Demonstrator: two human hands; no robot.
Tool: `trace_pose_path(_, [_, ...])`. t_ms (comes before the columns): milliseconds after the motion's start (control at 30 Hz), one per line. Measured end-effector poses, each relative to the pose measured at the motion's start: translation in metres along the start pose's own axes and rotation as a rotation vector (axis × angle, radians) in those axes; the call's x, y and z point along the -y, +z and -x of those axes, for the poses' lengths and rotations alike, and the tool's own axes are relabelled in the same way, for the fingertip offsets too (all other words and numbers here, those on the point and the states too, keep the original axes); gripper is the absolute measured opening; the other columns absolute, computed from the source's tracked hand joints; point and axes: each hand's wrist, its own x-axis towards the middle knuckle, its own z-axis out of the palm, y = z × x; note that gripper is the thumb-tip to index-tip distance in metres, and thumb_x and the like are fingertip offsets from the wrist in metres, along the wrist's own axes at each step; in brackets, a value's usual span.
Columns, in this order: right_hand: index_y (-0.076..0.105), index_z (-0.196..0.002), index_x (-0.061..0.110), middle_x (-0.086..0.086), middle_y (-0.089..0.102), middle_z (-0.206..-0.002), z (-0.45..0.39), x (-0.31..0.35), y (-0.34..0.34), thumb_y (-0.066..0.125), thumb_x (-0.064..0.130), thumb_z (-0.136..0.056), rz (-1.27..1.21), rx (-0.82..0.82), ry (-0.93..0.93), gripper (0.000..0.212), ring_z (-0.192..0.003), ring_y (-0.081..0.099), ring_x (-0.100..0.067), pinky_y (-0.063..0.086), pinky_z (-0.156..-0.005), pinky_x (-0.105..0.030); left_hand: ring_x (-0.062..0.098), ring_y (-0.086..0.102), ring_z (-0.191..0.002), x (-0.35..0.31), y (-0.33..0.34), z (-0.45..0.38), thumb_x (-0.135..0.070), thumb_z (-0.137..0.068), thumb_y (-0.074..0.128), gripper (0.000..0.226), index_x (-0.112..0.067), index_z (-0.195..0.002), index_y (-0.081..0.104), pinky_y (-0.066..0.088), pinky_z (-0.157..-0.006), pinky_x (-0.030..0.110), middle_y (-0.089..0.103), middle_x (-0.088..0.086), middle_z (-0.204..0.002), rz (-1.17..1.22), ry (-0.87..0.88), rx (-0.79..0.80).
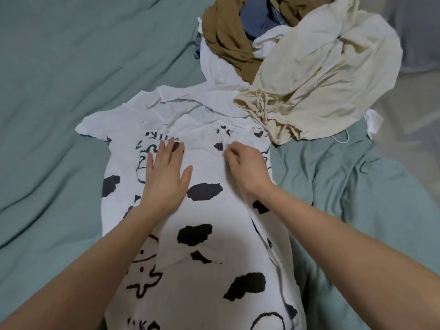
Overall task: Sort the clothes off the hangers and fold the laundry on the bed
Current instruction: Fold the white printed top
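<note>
A white shirt with black cow patches and drawings [204,210] lies spread flat on the green bed sheet [59,91], its collar pointing away from me. My left hand [166,172] presses flat on the shirt's chest with straight fingers. My right hand [245,167] pinches a fold of the shirt's fabric near its right shoulder. Behind the shirt sits a heap of unfolded laundry: cream drawstring trousers [316,75], a brown garment [226,36], a blue piece [259,17] and a white garment [214,65].
A rumpled green blanket [357,186] bunches up at the right of the shirt. The bed's right edge and a pale floor [419,96] show at the far right. Open sheet stretches to the left.
</note>
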Motion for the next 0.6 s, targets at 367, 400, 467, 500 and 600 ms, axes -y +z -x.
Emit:
trace_pose_path(367, [0.063, -0.096, 0.004, -0.009, 0.068, -0.093, -0.039, 0.127, 0.093, 0.048, 0.013, -0.092, 0.069, 0.258, -0.305, 0.017, -0.088, 0.059, -0.029, 0.046, -0.077, -0.039, 0.019, 0.064, -0.097, 0.102, -0.041, 0.053, -0.030, -0.081, 0.074, 0.036, -0.011, -0.110, 0.064, 0.051, -0.095, 0.040, 0.068, 0.002, -0.102, 0.710, -0.774, -0.175])
trace_pose_path(400, [0.062, -0.096, 0.005, -0.010, 0.067, -0.093, -0.042, 0.131, 0.100, 0.049, 0.017, -0.092, 0.100, 0.275, -0.286, 0.018, -0.089, 0.059, -0.029, 0.046, -0.078, -0.039, 0.017, 0.066, -0.087, 0.104, -0.044, 0.053, -0.024, -0.080, 0.075, 0.027, -0.012, -0.103, 0.066, 0.053, -0.090, 0.038, 0.069, 0.000, -0.091, 0.804, -0.767, -0.167])
trace_pose_path(467, [0.059, -0.096, 0.007, -0.009, 0.066, -0.094, -0.049, 0.138, 0.113, 0.051, 0.028, -0.093, 0.153, 0.295, -0.235, 0.023, -0.089, 0.058, -0.029, 0.046, -0.077, -0.038, 0.016, 0.061, -0.072, 0.105, -0.048, 0.056, -0.013, -0.081, 0.074, 0.017, -0.012, -0.097, 0.068, 0.054, -0.079, 0.032, 0.064, 0.000, -0.072, 0.894, -0.715, -0.132])
trace_pose_path(500, [0.057, -0.097, 0.008, -0.009, 0.065, -0.095, -0.052, 0.142, 0.118, 0.053, 0.034, -0.093, 0.169, 0.300, -0.203, 0.027, -0.089, 0.058, -0.029, 0.046, -0.077, -0.038, 0.016, 0.056, -0.068, 0.105, -0.049, 0.058, -0.011, -0.082, 0.072, 0.014, -0.011, -0.095, 0.069, 0.051, -0.074, 0.031, 0.060, 0.004, -0.066, 0.894, -0.677, -0.118])
trace_pose_path(600, [0.050, -0.115, 0.010, -0.011, 0.056, -0.113, -0.062, 0.163, 0.128, 0.057, 0.048, -0.088, 0.230, 0.312, -0.120, 0.047, -0.100, 0.056, -0.032, 0.044, -0.080, -0.037, 0.018, 0.056, -0.069, 0.105, -0.048, 0.066, -0.020, -0.077, 0.072, 0.009, -0.017, -0.085, 0.070, 0.054, -0.079, 0.044, 0.066, 0.022, -0.081, 0.871, -0.599, -0.150])
